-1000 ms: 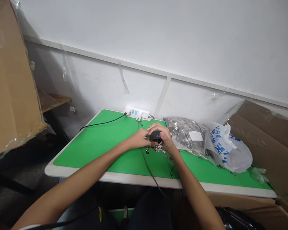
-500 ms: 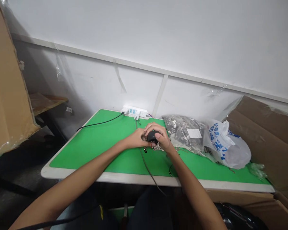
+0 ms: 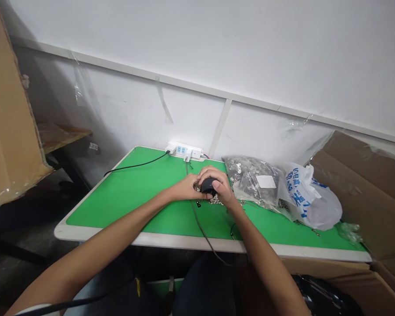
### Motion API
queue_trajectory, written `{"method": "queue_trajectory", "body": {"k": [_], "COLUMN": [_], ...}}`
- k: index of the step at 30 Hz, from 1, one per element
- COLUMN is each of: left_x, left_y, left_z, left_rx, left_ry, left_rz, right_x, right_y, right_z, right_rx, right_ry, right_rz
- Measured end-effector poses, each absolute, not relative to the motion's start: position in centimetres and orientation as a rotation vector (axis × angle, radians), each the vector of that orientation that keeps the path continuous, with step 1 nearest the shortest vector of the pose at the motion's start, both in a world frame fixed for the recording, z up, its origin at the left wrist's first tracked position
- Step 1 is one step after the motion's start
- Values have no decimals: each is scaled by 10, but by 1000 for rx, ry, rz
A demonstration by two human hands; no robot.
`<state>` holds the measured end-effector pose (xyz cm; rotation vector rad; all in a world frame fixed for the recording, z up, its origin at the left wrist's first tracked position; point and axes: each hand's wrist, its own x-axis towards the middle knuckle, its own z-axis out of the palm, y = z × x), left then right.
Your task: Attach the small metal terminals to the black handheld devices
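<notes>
My right hand (image 3: pixel 218 185) curls over a small black rounded object (image 3: pixel 208 186), perhaps a computer mouse or a plastic housing. My left hand (image 3: pixel 185 188) pinches at its left end, and the fingers hide much of it. Just below the hands lies a loose pile of small metal parts (image 3: pixel 214 200) on the green mat (image 3: pixel 118 197). A grey cable (image 3: pixel 200 224) runs under my left wrist area and towards the table's front edge.
A white power strip (image 3: pixel 183 151) with a black cord sits at the table's back edge. To the right lie a clear bag of metal parts (image 3: pixel 253 180) and a white-and-blue plastic bag (image 3: pixel 311 202). Cardboard sheets (image 3: pixel 358 193) stand beyond the table's right end.
The whole view has shifted slightly, so the table sits a little higher and further left. My hands stay on the black object, with no clear change in grip.
</notes>
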<state>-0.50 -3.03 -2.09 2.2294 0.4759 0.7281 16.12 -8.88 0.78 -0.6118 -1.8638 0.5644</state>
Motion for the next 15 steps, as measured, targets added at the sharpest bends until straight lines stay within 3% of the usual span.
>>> {"method": "queue_trajectory", "body": {"k": [15], "left_x": [-5], "left_y": [-31], "left_z": [-21], "left_rx": [2287], "left_ry": [473], "left_rz": [756], "right_x": [163], "right_y": [-88], "right_z": [1], "right_rx": [-560], "right_ry": [-1861], "right_rz": [552]}}
